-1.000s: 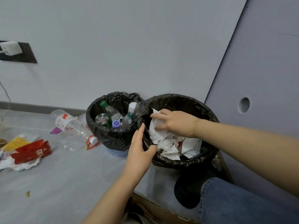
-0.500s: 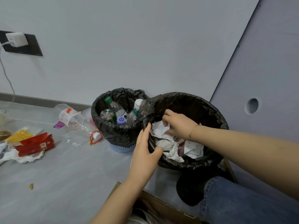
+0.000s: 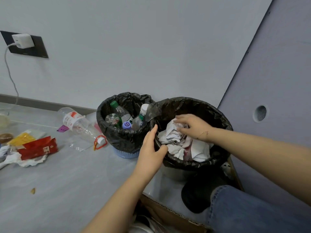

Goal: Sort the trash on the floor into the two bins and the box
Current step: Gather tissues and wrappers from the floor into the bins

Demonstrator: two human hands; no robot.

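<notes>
Two bins lined with black bags stand by the wall. The left bin (image 3: 117,142) holds plastic bottles (image 3: 117,115). The right bin (image 3: 198,163) holds crumpled white paper (image 3: 171,137). My left hand (image 3: 151,148) grips the near-left rim of the right bin, thumb inside. My right hand (image 3: 193,125) is inside that bin, fingers pressing down on the paper. A cardboard box (image 3: 168,214) shows at the bottom edge, its inside mostly hidden.
Trash lies on the grey floor at left: a clear plastic cup (image 3: 74,121), a red wrapper (image 3: 37,148), a yellow packet (image 3: 21,139), white paper (image 3: 11,158), a red-and-white cap ring (image 3: 100,142). My jeans knee (image 3: 252,209) is at lower right. A charger (image 3: 22,41) is plugged into the wall.
My right hand has pushed deeper onto the paper in the right bin. My left hand stays on the rim. The view shifted slightly.
</notes>
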